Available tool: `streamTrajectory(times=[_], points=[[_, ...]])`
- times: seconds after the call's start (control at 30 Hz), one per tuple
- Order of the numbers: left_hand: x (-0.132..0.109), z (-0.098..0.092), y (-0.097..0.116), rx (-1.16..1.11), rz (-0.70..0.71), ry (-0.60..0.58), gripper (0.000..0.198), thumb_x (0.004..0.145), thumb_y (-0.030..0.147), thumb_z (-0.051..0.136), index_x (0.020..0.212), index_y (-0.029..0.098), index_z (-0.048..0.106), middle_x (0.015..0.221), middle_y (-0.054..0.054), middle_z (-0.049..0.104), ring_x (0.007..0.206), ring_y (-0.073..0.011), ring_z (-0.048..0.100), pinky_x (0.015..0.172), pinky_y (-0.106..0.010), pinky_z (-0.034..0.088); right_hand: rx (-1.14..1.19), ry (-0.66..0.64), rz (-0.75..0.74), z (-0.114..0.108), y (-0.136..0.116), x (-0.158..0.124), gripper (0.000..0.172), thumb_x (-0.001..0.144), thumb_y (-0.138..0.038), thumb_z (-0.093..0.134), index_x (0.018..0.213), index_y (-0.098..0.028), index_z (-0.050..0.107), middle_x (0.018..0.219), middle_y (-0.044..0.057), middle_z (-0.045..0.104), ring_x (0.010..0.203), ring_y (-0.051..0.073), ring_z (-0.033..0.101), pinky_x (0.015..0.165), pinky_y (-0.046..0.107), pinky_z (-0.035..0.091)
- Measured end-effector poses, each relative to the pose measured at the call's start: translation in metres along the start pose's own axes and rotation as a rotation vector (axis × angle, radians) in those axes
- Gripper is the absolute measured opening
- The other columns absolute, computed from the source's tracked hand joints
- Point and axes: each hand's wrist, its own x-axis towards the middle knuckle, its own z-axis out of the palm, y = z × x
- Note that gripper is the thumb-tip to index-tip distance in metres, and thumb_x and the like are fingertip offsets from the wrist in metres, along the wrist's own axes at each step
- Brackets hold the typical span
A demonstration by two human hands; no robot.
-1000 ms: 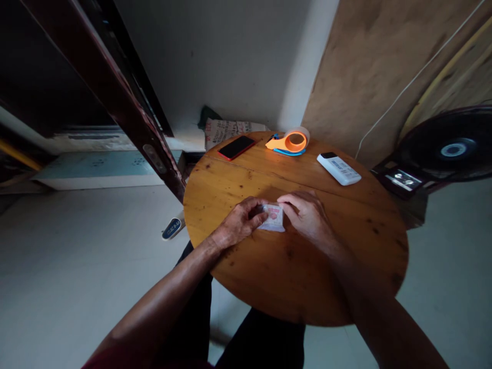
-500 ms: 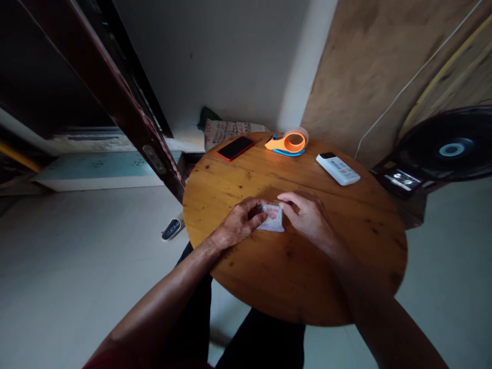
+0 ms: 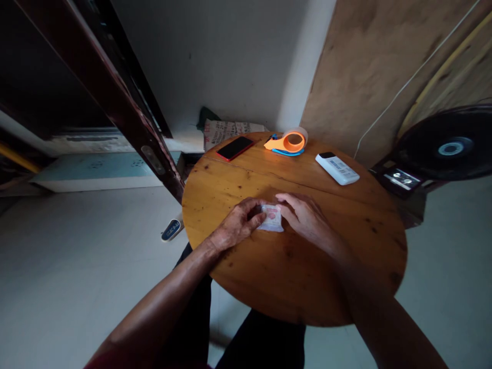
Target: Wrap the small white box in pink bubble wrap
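White printed packet [image 3: 274, 221]: left hand [image 3: 241, 220] clamped on its left side; right hand [image 3: 305, 216], fingers parted, beside its far right corner.

Your left hand [image 3: 241, 221] and right hand [image 3: 307, 218] are bare, and so are your forearms [image 3: 165, 294] behind them. Farther back from the left hand, a bit of your dark red top [image 3: 123, 360] shows. Below both hands you wear black trousers [image 3: 265, 343], their details lost in shadow.
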Motion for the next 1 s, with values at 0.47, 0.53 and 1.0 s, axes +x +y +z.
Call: streamTrajectory(times=[0.47, 0.53, 1.0], points=[[-0.0012, -0.0007, 0.0044, 0.07, 0.028, 0.002, 0.033, 0.091, 0.037, 0.054, 0.119, 0.019, 0.06, 0.111, -0.01, 0.064, 0.098, -0.0199, 0.061, 0.086, -0.032, 0.049, 0.024, -0.016, -0.033, 0.0022, 0.002, 0.0008, 0.029, 0.094, -0.026, 0.046, 0.116, -0.024, 0.065, 0.111, 0.006, 0.072, 0.101, 0.022, 0.066, 0.089, 0.039, 0.049], [-0.0013, -0.0005, 0.004, 0.066, 0.027, -0.002, 0.034, 0.091, 0.037, 0.053, 0.119, 0.019, 0.06, 0.11, -0.01, 0.064, 0.098, -0.0199, 0.061, 0.085, -0.032, 0.049, 0.014, -0.028, -0.025, 0.0026, 0.0022, 0.0005, 0.03, 0.094, -0.027, 0.045, 0.117, -0.025, 0.065, 0.112, 0.006, 0.072, 0.101, 0.022, 0.067, 0.088, 0.038, 0.049], [-0.0019, -0.0007, 0.0026, 0.099, 0.036, 0.0, 0.035, 0.092, 0.037, 0.052, 0.12, 0.02, 0.059, 0.106, -0.008, 0.064, 0.094, -0.0185, 0.06, 0.082, -0.03, 0.048, -0.02, -0.109, -0.049, -0.0004, -0.0039, 0.0008, 0.03, 0.097, -0.023, 0.04, 0.111, -0.023, 0.067, 0.109, 0.005, 0.072, 0.101, 0.02, 0.065, 0.09, 0.034, 0.046]])
